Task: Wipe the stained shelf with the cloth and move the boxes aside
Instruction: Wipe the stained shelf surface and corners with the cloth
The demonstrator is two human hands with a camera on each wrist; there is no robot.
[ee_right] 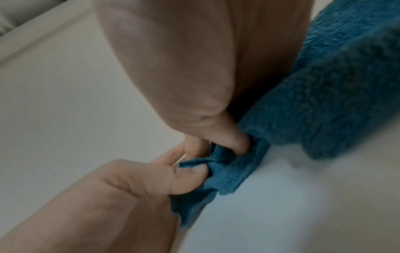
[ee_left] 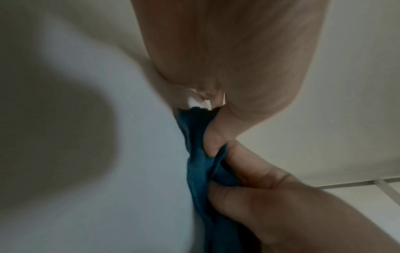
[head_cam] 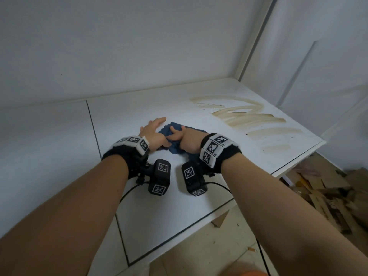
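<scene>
1. Both hands meet on the blue cloth [head_cam: 175,134], which lies bunched on the white shelf [head_cam: 127,120].
2. The left hand [head_cam: 153,131] pinches a fold between thumb and forefinger, its other fingers stretched out; the right hand [head_cam: 188,139] curls its fingers into the same bunch.
3. This looks like the gathering step, before any wiping.
4. The brown streaked stain [head_cam: 249,118] lies well apart to the right, untouched.
5. Next, I judge, the cloth must be wadded firmly, carried right and pressed flat along the streaks.
6. No boxes show on the shelf.
</scene>
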